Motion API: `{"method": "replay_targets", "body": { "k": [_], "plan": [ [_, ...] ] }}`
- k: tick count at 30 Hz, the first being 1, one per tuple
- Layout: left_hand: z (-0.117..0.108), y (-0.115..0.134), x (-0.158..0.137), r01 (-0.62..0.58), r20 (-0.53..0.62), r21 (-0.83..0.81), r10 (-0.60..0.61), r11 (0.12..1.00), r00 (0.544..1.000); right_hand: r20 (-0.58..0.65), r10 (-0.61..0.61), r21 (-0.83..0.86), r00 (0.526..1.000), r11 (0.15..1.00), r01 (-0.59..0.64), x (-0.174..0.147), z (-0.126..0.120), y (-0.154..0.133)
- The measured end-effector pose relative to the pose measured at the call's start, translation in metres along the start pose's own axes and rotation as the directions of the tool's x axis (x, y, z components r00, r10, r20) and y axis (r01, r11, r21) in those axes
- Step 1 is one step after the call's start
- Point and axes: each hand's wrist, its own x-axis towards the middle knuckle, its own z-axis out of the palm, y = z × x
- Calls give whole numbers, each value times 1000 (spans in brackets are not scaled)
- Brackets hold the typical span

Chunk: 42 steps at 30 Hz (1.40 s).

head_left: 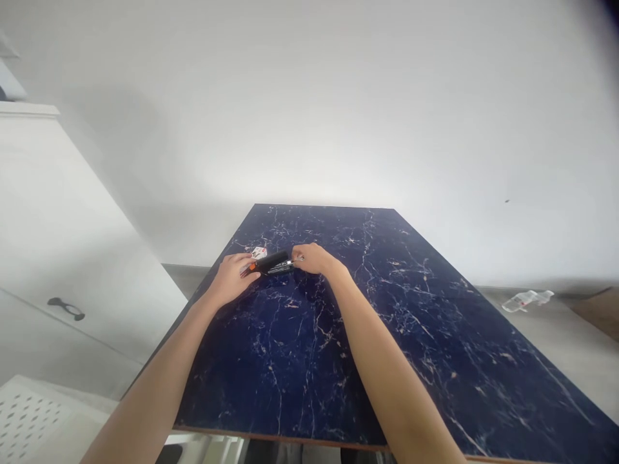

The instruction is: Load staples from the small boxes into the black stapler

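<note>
A black stapler (pixel 273 261) with an orange part at its left end and a silver metal strip lies across the dark blue marbled table (pixel 290 361). My left hand (pixel 233 278) grips its left end, thumb in front and fingers behind. At the other end, my right hand (pixel 312 258) is closed with fingertips pinched at the silver metal part. Just behind the stapler, near my left fingertips, sits a small white box (pixel 260 252) with red marks. My fingers hide both ends of the stapler.
A white cabinet (pixel 72 245) with a dark handle stands to the left. A white perforated piece (pixel 29 412) is at the lower left. The table's far edge meets a pale wall (pixel 329 116). A clear plastic bottle (pixel 525 301) lies on the floor at right.
</note>
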Motion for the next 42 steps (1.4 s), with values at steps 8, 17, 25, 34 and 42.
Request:
{"method": "replay_targets", "body": {
  "k": [8, 17, 25, 34, 42],
  "plan": [
    [-1, 1, 1, 21, 26, 65, -23, 998, 999, -149, 236, 251, 960, 948, -194, 1, -13, 24],
    [-2, 19, 0, 71, -30, 87, -68, 994, 997, 194, 216, 300, 957, 916, -267, 9, 9, 3],
    [-3, 30, 0, 166, -61, 134, -159, 977, 985, 148, 148, 262, 978, 947, -184, 21, 33, -24],
    [-36, 16, -3, 344, 3, 208, -352, 916, 936, 75, 230, 197, 970, 951, -240, 15, 24, -17],
    [-42, 15, -4, 339, -73, 204, -331, 918, 941, 27, 239, 83, 971, 967, -240, 18, 26, -23]
  ]
}}
